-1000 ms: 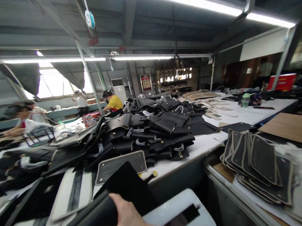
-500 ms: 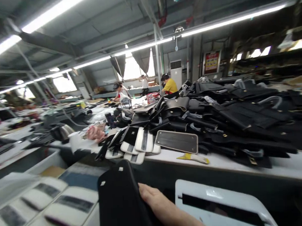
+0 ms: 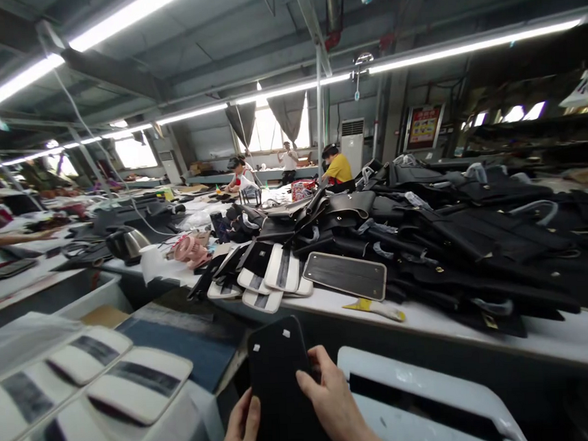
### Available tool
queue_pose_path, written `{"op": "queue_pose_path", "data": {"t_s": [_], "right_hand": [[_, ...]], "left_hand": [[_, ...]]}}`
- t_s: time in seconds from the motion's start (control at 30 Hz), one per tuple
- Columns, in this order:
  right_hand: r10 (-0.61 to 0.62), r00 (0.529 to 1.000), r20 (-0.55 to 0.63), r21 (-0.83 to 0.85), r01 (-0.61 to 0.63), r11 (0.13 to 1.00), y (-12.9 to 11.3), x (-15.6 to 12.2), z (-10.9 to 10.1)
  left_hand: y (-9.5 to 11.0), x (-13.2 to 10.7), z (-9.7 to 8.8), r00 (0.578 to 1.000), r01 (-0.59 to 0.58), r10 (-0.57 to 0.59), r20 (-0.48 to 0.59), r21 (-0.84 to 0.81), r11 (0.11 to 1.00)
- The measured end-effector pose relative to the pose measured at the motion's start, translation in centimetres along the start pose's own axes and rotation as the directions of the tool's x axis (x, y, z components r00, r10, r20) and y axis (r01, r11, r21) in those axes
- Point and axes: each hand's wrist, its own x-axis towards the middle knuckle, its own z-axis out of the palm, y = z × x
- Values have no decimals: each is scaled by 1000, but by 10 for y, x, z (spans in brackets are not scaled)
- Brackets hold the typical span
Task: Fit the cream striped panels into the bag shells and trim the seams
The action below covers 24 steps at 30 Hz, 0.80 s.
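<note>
A black rounded panel [image 3: 284,383] with two small white patches near its top end stands upright at the bottom middle. My left hand [image 3: 243,423] grips its left edge, thumb on the near face. On the opposite edge my right hand [image 3: 333,394] pinches it between thumb and fingers. The panel's lower end runs out of the frame. Beyond it, a dark panel with a light rim [image 3: 345,275] lies on the white table [image 3: 322,304]. Beside that is a pile of cream pieces with dark stripes [image 3: 282,268].
Black bags [image 3: 470,239] are heaped on the table's right. A yellow-and-white brush-like item [image 3: 374,309] lies at the front edge. A white plastic chair back [image 3: 428,396] is at lower right, striped cream panels [image 3: 140,383] at lower left. A kettle [image 3: 127,244] and co-workers [image 3: 337,168] are farther back.
My left hand has come into view and now holds the panel's left edge. The panel and my right hand have shifted right in the frame, and the view has turned slightly left.
</note>
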Motion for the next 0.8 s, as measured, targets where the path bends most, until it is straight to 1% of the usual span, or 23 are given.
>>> {"op": "queue_pose_path", "data": {"t_s": [0.07,0.13,0.27,0.33,0.5,0.63,0.8], "right_hand": [[-6,1000,-29,-23,6,1000,5,-1,-4],[-24,997,-72,-72,18,997,10,-3,-8],[-51,988,-148,-132,32,991,18,-5,-14],[-64,984,-167,-140,40,989,22,-6,-16],[-114,977,-180,-133,91,987,33,-8,-28],[-105,979,-172,-112,87,990,41,-8,-36],[-106,981,-161,-59,98,993,42,-11,-39]], "left_hand": [[3,-1,8,998,58,-58,36,11,998],[7,-7,17,998,52,-53,19,58,997],[19,-24,31,997,-70,74,-15,179,981],[25,-31,34,992,-117,122,-10,211,970],[32,-41,41,974,-227,221,55,161,960],[35,-48,45,967,-255,252,41,143,956],[39,-56,46,955,-295,296,9,131,947]]}}
